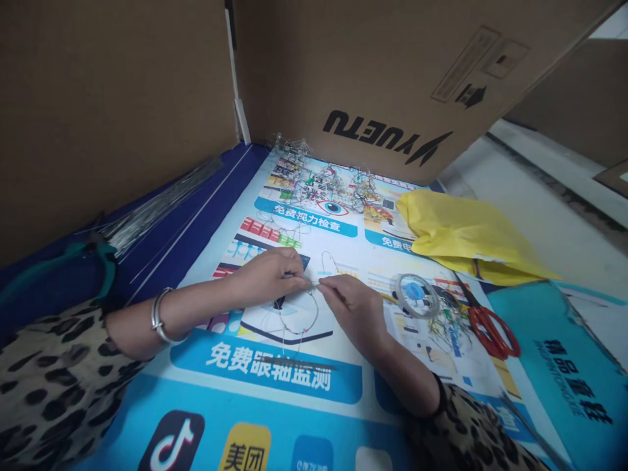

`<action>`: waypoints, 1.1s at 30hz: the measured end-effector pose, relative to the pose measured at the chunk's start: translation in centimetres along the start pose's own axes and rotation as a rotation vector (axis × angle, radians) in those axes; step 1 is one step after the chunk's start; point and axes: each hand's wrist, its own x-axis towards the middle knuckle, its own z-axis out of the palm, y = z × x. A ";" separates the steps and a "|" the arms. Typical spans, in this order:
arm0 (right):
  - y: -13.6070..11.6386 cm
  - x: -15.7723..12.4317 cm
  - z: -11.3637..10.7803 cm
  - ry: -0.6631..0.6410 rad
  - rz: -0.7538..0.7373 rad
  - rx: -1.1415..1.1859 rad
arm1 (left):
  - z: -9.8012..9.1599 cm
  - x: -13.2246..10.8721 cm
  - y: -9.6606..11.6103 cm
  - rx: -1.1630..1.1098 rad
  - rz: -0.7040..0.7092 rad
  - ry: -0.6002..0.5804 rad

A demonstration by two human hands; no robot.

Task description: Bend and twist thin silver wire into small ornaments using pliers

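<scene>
My left hand [272, 278] and my right hand [356, 317] meet over the middle of the printed sheet, each with thumb and fingers pinched together. Between their fingertips is a thin wire loop [305, 331] with small reddish beads; it hangs down toward me. The exact point of the pinch is too small to make out. Just below the loop lies a slim dark tool [294, 362], perhaps tweezers. Beyond my hands, another thin curved wire [324, 260] rests on the sheet.
Tangled beaded wires [333, 183] lie at the back, near a cardboard box [392, 72]. To the left are teal-handled pliers [110, 275] and a wire bundle [161, 206]. On the right are a tape roll [399, 297], red-handled scissors [510, 340], a yellow bag [466, 229] and a blue bag [534, 320].
</scene>
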 end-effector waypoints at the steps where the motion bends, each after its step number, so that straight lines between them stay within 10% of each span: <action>1: 0.1 0.0 0.0 0.000 -0.014 -0.010 | -0.1 0.0 0.0 -0.020 -0.002 -0.005; 15: 0.2 -0.1 0.3 0.147 -0.234 0.006 | -0.3 -0.3 0.4 -0.210 -0.219 -0.101; 33: 0.0 -0.5 -0.3 0.081 0.178 0.335 | 0.5 -0.3 0.5 -0.628 -0.331 -0.219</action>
